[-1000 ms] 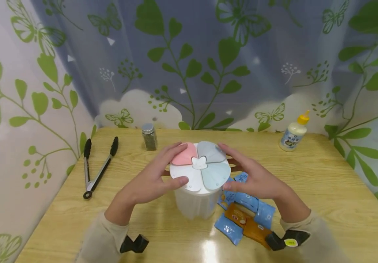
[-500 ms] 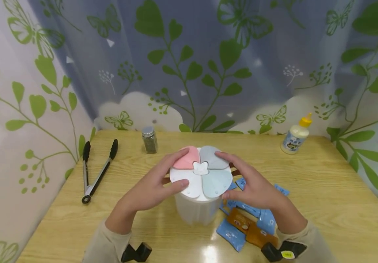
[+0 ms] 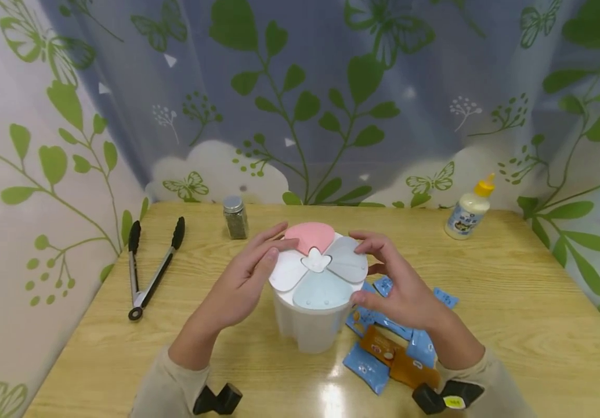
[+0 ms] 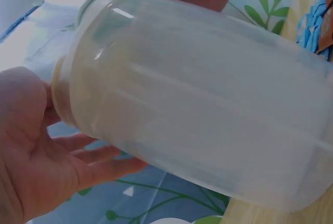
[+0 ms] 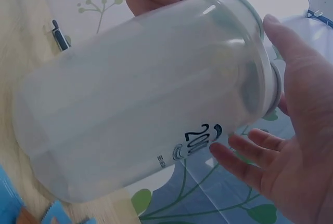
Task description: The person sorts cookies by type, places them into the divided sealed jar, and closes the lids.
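Observation:
A tall translucent canister (image 3: 307, 331) stands upright on the table, topped by a round lid (image 3: 322, 290) with pink, grey, pale green and white petal flaps. My left hand (image 3: 239, 284) holds the lid's left side, its index finger lying over the pink flap and the thumb by the white one. On the opposite side, my right hand (image 3: 404, 290) grips the lid's edge, fingertips at the grey flap and thumb lower at the rim. The right wrist view shows dark printing on the canister wall (image 5: 140, 89); both wrist views show the fingers spread along its upper side.
Blue snack packets (image 3: 367, 368) and brown ones (image 3: 414, 371) lie right of the canister. Black-and-steel tongs (image 3: 156, 278) rest spread at the left. A small spice jar (image 3: 235, 220) and a yellow-capped squeeze bottle (image 3: 468, 215) stand toward the back, before a leaf-patterned curtain (image 3: 305, 104).
The lid's flaps have turned clockwise as seen from above: pink went from upper left to the top, pale green to the front. My left fingers shifted across the lid; the right hand's fingertips bend more.

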{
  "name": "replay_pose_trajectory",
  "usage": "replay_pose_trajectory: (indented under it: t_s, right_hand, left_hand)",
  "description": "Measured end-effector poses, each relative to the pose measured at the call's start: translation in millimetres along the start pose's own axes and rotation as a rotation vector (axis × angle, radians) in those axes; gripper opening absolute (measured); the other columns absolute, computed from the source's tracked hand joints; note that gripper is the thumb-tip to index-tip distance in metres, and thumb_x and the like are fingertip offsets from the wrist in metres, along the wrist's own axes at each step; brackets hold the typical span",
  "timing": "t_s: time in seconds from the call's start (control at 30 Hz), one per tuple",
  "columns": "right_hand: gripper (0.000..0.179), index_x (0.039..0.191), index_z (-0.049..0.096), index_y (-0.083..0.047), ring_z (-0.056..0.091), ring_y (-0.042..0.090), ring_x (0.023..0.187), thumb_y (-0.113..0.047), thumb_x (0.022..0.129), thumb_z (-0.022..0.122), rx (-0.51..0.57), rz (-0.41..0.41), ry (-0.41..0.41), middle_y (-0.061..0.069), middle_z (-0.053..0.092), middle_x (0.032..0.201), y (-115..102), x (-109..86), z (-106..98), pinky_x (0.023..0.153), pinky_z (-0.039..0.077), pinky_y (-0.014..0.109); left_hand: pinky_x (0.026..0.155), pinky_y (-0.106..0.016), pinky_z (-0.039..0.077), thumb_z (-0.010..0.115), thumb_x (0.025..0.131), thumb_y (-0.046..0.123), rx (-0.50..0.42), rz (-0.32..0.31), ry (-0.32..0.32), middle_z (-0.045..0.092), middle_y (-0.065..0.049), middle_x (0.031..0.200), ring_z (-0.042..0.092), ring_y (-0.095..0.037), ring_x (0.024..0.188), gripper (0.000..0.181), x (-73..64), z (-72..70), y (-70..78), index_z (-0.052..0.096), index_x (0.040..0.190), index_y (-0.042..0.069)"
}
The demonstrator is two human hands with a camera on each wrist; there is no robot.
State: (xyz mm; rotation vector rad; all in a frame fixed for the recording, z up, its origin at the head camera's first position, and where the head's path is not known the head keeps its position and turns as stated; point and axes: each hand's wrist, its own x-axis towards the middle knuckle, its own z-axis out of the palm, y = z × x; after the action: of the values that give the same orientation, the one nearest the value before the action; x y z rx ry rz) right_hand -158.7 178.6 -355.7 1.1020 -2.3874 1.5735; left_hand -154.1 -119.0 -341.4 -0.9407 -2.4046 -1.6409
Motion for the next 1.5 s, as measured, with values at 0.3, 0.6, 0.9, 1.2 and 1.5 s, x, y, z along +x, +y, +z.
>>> replay_pose_trajectory:
  t_s: [0.3,0.6,0.9,1.2,1.5]
  right_hand:
    - [0.084,0.154,0.035,-0.021,0.058,0.014,0.109,-0.045,0.085,0.077,-0.073,0.019,-0.025,0.004,0.054,0.14,-1.1,2.2,7.8,0.082,0.055,0.031]
    - [0.087,0.15,0.043,-0.027,0.048,0.01,0.075,-0.066,0.077,0.069,-0.216,0.039,0.017,-0.003,0.061,0.104,-4.0,4.4,5.3,0.051,0.04,0.027]
    - [0.08,0.15,0.044,-0.029,0.048,0.008,0.055,-0.046,0.08,0.079,-0.13,0.078,-0.01,-0.006,0.059,0.083,-6.2,3.9,2.8,0.047,0.041,0.025]
    - [0.08,0.151,0.042,-0.028,0.047,0.009,0.052,-0.047,0.081,0.077,-0.067,0.088,-0.02,-0.004,0.06,0.083,-3.7,3.9,1.8,0.048,0.043,0.025]
    - [0.079,0.153,0.039,-0.027,0.049,0.013,0.053,-0.022,0.085,0.08,0.07,0.146,-0.048,0.002,0.059,0.09,-3.4,1.3,3.1,0.048,0.043,0.026]
  left_hand:
    - [0.114,-0.061,0.033,0.068,0.093,0.04,0.101,0.112,-0.056,0.029,-0.002,0.164,0.03,-0.027,0.15,0.06,1.2,3.7,-3.9,0.051,0.146,0.018]
    - [0.114,-0.058,0.035,0.076,0.074,0.066,0.144,0.198,-0.036,0.033,-0.006,0.162,0.034,-0.028,0.149,0.09,2.2,3.4,-8.6,0.053,0.143,0.015]
    - [0.109,-0.04,0.047,0.063,0.097,0.041,0.054,0.161,0.144,0.051,-0.005,0.151,0.049,-0.026,0.14,0.043,4.7,14.6,-14.9,0.068,0.127,0.01]
    - [0.097,-0.029,0.053,0.06,0.098,0.011,-0.02,0.084,0.151,0.048,-0.005,0.152,0.045,-0.023,0.141,0.038,5.9,17.1,-9.9,0.061,0.136,0.008]
    - [0.117,-0.056,0.032,0.056,0.101,0.015,-0.02,0.045,0.105,0.042,-0.005,0.157,0.034,-0.024,0.149,0.039,5.1,17.1,-8.6,0.057,0.14,0.012]
